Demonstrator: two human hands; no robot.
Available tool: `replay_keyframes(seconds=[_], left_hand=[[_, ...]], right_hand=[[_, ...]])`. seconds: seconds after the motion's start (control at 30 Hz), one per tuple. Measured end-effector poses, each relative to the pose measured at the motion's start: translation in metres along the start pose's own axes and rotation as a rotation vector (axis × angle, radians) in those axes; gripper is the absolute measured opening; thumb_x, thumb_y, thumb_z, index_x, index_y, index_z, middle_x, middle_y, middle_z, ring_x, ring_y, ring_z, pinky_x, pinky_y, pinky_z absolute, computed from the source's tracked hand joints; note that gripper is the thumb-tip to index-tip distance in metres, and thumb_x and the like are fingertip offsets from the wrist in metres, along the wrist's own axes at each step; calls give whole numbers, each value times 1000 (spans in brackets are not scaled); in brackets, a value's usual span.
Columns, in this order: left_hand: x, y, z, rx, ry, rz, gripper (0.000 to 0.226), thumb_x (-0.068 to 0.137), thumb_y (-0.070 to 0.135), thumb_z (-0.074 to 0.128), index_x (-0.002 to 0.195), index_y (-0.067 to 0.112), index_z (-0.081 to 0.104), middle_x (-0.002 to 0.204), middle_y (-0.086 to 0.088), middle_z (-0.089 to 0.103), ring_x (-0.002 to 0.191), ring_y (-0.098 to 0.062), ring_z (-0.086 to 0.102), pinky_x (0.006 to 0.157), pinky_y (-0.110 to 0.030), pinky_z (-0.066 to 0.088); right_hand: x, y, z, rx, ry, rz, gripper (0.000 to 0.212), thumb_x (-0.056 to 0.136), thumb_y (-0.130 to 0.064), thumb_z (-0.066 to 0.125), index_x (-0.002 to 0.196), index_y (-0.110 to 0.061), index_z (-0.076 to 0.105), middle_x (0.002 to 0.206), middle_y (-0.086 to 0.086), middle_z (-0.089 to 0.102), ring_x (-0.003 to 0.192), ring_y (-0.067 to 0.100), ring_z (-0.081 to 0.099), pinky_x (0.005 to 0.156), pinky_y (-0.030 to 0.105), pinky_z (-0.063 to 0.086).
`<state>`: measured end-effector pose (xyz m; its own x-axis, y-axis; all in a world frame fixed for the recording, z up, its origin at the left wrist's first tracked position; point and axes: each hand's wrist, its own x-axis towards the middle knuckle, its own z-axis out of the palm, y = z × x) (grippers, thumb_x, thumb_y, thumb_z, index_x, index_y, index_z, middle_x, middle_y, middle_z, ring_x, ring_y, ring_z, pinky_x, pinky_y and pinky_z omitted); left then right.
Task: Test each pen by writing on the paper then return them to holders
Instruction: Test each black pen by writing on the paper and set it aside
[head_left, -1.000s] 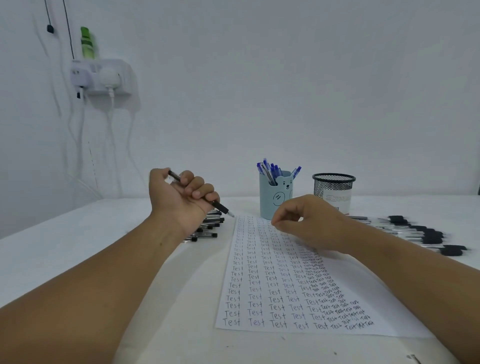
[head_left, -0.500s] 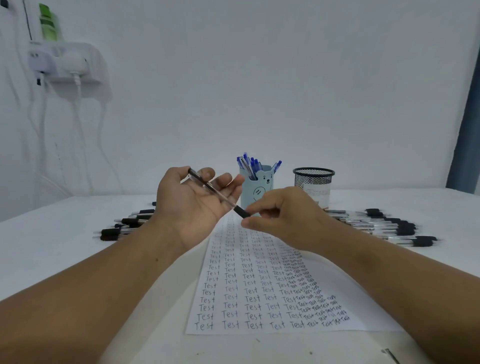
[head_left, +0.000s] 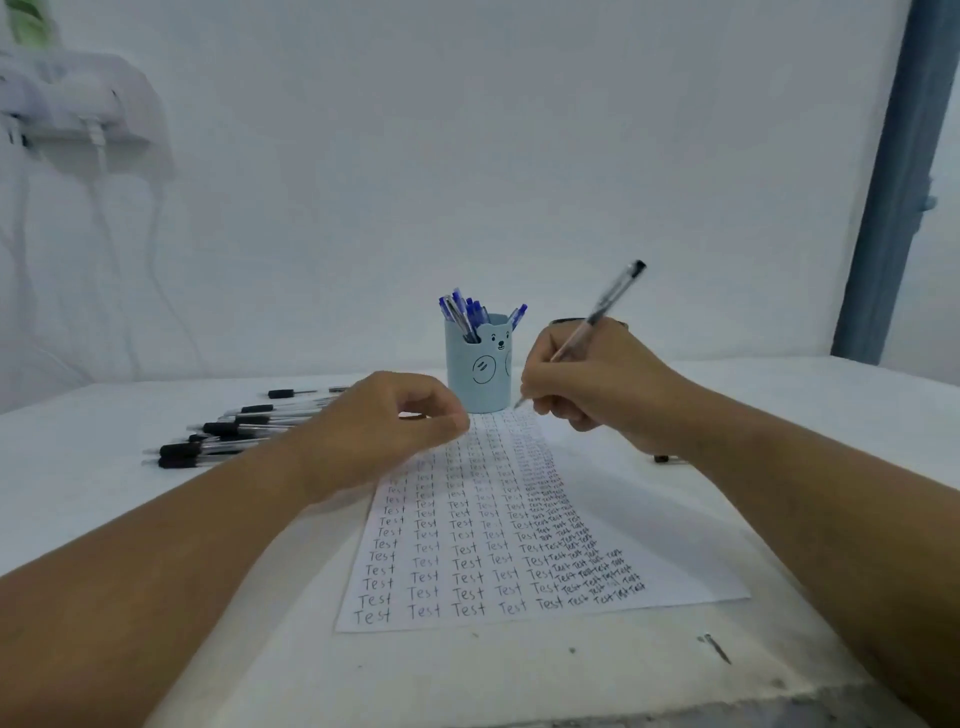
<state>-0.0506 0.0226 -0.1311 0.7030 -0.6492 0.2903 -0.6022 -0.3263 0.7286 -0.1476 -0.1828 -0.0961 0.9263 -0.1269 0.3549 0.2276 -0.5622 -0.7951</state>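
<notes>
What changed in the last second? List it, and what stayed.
The pen passed from the left hand to the right hand, which now grips it, tip down at the far end of the paper. The left hand came down, empty, fingers curled, by the paper's left edge. The blue holder stayed.

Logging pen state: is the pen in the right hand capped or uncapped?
Uncapped. The pen in the right hand shows a bare tip pointing down at the paper; a black piece sits on its raised end.

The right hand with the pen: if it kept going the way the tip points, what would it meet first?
Probably the paper: the right hand aims the pen tip down-left, just above its far end. Contact is unclear.
</notes>
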Motion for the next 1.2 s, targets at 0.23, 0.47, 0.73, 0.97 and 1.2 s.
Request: replay_keyframes(seconds=[0.23,0.47,0.73,0.97,1.2], left_hand=[[-2,4,-2,197,-115,-96,40,61,65,76,96,47,75,121,29,63,124,-3,53,115,-40,38],[-3,6,0,285,-192,-158,25,76,51,80,99,54,72,112,31,57,109,4,51,106,-32,39],[-3,3,2,204,-177,-194,26,74,44,83,99,46,75,116,26,58,113,2,52,101,-26,39],[-2,1,2,198,-188,-186,28,70,48,83,97,50,74,121,27,56,120,1,49,113,-32,35],[-2,-2,2,192,-190,-183,28,72,46,83,98,50,73,127,24,55,122,-1,48,115,-34,34]], right_hand=[[-43,6,-13,84,-193,25,37,88,-24,76,61,-14,52,51,1,49,46,14,38,45,23,29],[-68,31,-9,125,-125,-9,40,75,-33,82,59,-7,55,53,14,59,50,23,50,49,24,42],[-74,32,-11,15,-125,-88,41,76,-15,87,52,-10,55,52,9,58,47,16,49,50,22,39],[-71,36,-10,-29,-159,-26,37,82,-4,76,55,-6,52,50,5,61,46,13,51,53,26,43],[-71,34,-9,-67,-150,-24,39,82,-6,76,53,-13,51,50,2,61,48,12,52,55,27,43]])
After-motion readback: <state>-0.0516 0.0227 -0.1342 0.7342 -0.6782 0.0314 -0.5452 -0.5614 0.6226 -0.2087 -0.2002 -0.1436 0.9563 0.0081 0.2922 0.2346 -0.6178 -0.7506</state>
